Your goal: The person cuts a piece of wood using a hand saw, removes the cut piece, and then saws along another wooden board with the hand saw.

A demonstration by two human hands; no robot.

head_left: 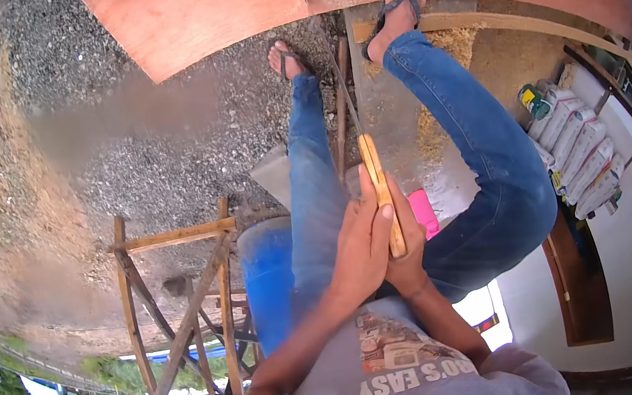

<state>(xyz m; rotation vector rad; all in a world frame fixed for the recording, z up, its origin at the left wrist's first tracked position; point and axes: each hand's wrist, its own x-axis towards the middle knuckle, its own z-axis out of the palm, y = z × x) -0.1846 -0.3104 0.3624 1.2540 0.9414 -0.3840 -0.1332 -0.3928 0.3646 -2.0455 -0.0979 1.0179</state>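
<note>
A handsaw with a pale wooden handle (375,176) points away from me, its thin blade (347,97) seen nearly edge-on. My left hand (359,236) grips the handle from the left, thumb lying over it. On the other side my right hand (410,253) is closed around the lower handle, partly hidden behind it. Ahead lies a reddish plywood sheet (220,6) with a narrow line or cut running in from its near edge, close to the blade's far end. My right foot (401,6) in a sandal presses on the sheet; the left foot (284,60) stands on gravel.
A wooden trestle frame (170,239) and a blue barrel (269,279) stand to the left. Something pink (424,213) sits beyond my right hand. Stacked white bags (585,146) rest by the wall at right. A wooden beam (494,19) runs beneath the sheet's edge, near sawdust.
</note>
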